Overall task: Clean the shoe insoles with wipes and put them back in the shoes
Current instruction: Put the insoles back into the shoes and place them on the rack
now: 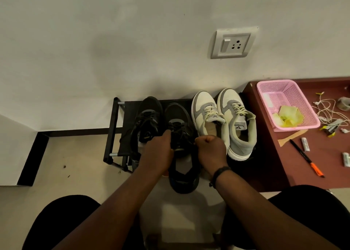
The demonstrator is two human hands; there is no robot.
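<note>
Black on black makes the near shoe [182,149] hard to read where it sits on the rack [113,128], and whether its insole is inside cannot be told. Both hands reach forward over it: the left hand [158,151] grips its left side with fingertips hidden in the laces, the right hand [211,150] is clenched at its right edge, what it pinches unseen.

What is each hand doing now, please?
Left hand: grips the black shoe.
Right hand: fingers curled at the same shoe; grip unclear.

Both arms reach forward; left hand [159,151] and right hand [210,149], fingers curled, grip the black shoe [181,136] between them.
</note>
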